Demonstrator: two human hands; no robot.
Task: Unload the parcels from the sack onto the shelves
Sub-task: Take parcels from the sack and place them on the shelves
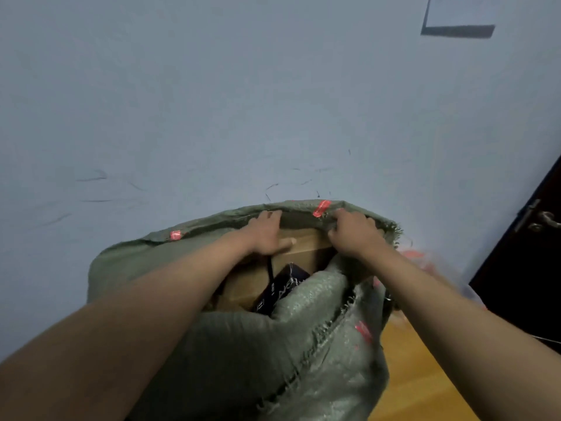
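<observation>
Fingers, left hand (267, 235): lay fairly straight, pressed on the top and far edge of a brown cardboard box (303, 241), thumb along its near face; curling round nothing I could see.
Sack (243, 344): green woven, propped against the blue wall (212, 101), mouth open toward the person, red tape tabs on its rim.
Parcels: the brown box sat uppermost in the mouth, its long axis running left to right between both hands; a dark printed parcel (282, 290) lay below it, nearer the person.
Fingers, right hand (355, 235): curled round the sack's far rim, gripping the cloth just beside the box's right end.
Nearer hand: the left, already touching the box.
Shelves: not in view.
Door (528, 253): dark, far right.
</observation>
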